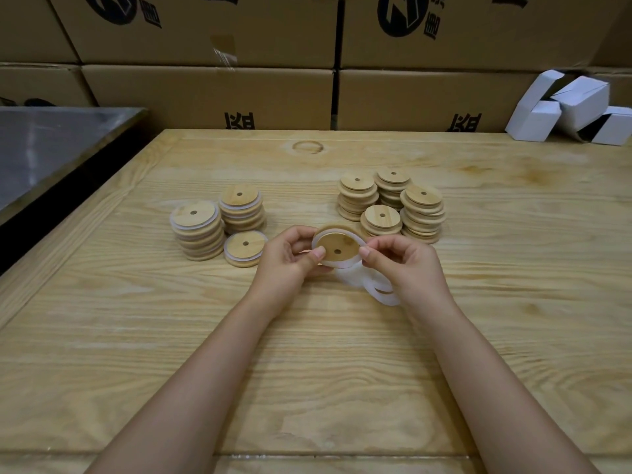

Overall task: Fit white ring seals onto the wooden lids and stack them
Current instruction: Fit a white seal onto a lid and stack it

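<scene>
Head view looks down on a wooden table (342,371) where both hands meet just above its middle. Left hand (290,258) and right hand (403,265) each pinch an edge of one wooden lid (337,248), held tilted toward the camera with its small centre hole showing. A white ring seal (342,234) runs around the lid's rim, and both thumbs press on the lid's face near that ring. Under the right hand, at about five o'clock from the lid, lies a loose bunch of more white rings (379,289); their number cannot be told, since they overlap.

At nine o'clock from the held lid stand the finished lids with white rings: two tall stacks (219,227) side by side and one single lid (244,248) lying flat in front of them. At one o'clock stand four stacks of bare lids (393,203), three tall and one short at the front.

Along the far edge, at twelve o'clock, cardboard boxes (205,94) rise in two rows. Several white cartons (574,107) lie jumbled at two o'clock. One metal surface (51,145) sits at ten o'clock, beside the table.
</scene>
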`<state>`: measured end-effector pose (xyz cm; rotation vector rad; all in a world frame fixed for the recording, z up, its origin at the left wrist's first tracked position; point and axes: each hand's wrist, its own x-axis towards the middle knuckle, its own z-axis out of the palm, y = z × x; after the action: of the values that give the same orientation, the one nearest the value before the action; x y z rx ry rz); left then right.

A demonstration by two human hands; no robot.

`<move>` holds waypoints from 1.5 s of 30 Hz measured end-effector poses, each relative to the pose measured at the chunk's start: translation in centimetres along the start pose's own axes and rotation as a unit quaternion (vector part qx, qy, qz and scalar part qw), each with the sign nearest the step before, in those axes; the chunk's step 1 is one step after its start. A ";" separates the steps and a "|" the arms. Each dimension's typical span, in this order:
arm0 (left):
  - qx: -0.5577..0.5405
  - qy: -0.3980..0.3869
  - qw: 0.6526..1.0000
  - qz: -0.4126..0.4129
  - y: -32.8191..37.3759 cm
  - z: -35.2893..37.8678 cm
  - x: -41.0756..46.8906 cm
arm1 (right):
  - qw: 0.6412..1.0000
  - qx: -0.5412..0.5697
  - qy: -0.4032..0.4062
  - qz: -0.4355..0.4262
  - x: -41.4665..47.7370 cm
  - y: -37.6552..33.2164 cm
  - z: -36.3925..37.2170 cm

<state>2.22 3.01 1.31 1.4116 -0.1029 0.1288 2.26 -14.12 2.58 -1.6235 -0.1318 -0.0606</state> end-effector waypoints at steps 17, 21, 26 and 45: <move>0.123 0.015 0.990 0.073 -0.8 0.4 0.2 | 0.973 -0.181 0.067 -0.123 -0.8 0.8 1.5; 0.147 0.014 0.985 0.088 -0.8 0.3 0.2 | 0.986 -0.130 0.063 -0.084 -0.7 0.7 1.6; 0.132 0.017 0.987 0.093 -0.6 0.1 0.4 | 0.997 -0.054 0.044 -0.037 -0.4 0.2 1.4; 0.193 -0.029 0.977 0.084 -0.6 0.7 -0.4 | 0.982 -0.156 0.027 -0.100 -0.7 0.2 1.2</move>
<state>1.89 2.20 0.80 1.7945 -0.2554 0.2582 1.55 -12.97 2.20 -1.9154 -0.2535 -0.2916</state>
